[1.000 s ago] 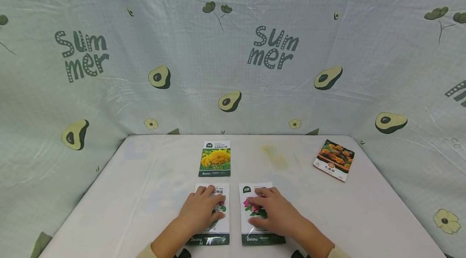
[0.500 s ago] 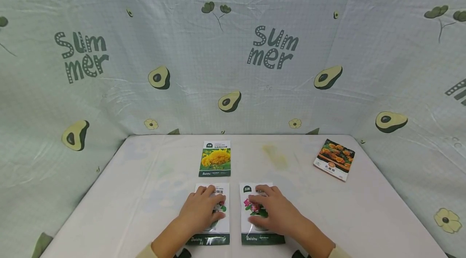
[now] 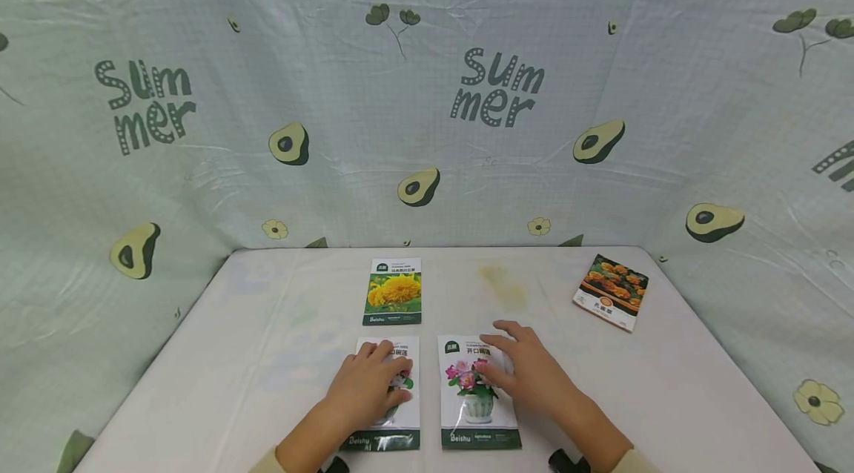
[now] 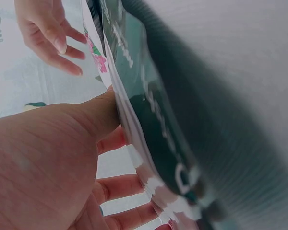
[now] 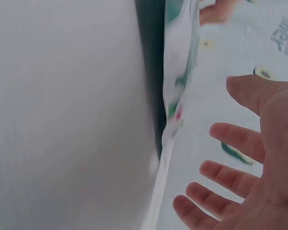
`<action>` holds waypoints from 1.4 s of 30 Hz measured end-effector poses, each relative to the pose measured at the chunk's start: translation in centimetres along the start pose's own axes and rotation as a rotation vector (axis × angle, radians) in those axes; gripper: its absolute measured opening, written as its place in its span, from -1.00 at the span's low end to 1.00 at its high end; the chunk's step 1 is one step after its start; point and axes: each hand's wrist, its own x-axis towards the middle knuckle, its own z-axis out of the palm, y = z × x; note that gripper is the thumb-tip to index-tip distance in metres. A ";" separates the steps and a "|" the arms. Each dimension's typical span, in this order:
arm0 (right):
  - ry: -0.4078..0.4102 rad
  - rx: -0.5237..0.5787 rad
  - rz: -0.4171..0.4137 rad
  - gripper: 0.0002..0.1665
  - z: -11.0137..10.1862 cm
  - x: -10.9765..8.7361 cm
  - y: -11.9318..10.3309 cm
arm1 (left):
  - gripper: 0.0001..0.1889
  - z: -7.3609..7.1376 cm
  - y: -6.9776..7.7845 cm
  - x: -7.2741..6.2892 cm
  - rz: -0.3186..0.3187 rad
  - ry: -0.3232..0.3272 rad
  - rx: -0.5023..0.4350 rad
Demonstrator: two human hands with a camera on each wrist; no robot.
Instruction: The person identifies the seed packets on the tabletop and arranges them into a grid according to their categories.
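Two seed packets with green bottom bands lie side by side at the table's near edge. On the left seed packet [image 3: 394, 439], my left hand [image 3: 364, 388] rests with relaxed fingers, covering much of the flower picture. The left wrist view has that hand's thumb and fingertips touching the packet's face [image 4: 151, 110]. The right seed packet [image 3: 477, 408] shows pink flowers in a pale pot. My right hand [image 3: 537, 375] hovers above its right side, fingers spread. In the right wrist view, the right hand [image 5: 273, 143] holds nothing and stands apart from the packet [image 5: 178, 57].
Behind the left packet lies a seed packet with yellow flowers [image 3: 394, 292]. A packet with orange flowers [image 3: 611, 293] lies tilted at the far right. The white-covered table [image 3: 267, 354] ends against a printed cloth backdrop [image 3: 347, 117].
My right hand has lifted off the right packet and shifted right and slightly forward, uncovering more of its flower picture. The left hand and the packets have stayed in place.
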 end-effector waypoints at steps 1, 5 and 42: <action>0.023 -0.001 -0.001 -0.40 -0.2 0.1 0.3 | -0.52 0.0 0.0 0.0 0.000 -0.001 -0.002; 0.124 0.001 -0.017 -0.46 -0.8 0.4 1.5 | -0.51 0.0 0.0 -0.1 -0.001 -0.009 -0.009; 0.442 0.003 0.032 -0.56 -6.5 1.4 12.4 | -0.51 0.4 -0.3 0.0 0.008 0.000 0.014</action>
